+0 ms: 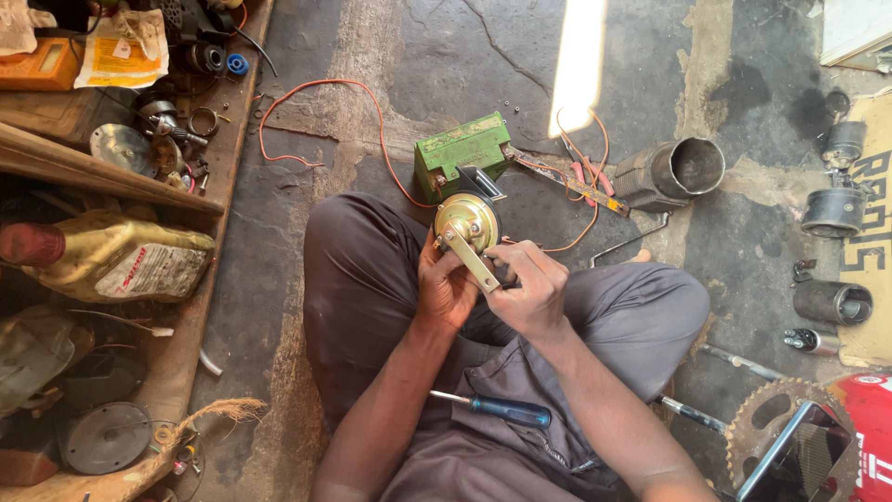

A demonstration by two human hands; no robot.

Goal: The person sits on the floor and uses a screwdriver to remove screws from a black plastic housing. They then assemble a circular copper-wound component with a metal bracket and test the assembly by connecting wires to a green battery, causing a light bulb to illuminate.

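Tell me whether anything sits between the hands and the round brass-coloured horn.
Nothing visible does. The left hand and right hand both already grip the horn by its flat metal bracket, above the lap.

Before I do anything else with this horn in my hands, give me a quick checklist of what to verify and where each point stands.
1. Horn held in both hands: ok, left hand under it, right hand at its metal bracket.
2. Screwdriver within reach: ok, blue-handled, lying on the lap.
3. Green battery nearby: ok, on the floor just beyond the horn.
4. Orange wires joined to the horn: cannot tell, the ends are hidden.
5. Pliers to hand: ok, red-handled, on the floor right of the battery.
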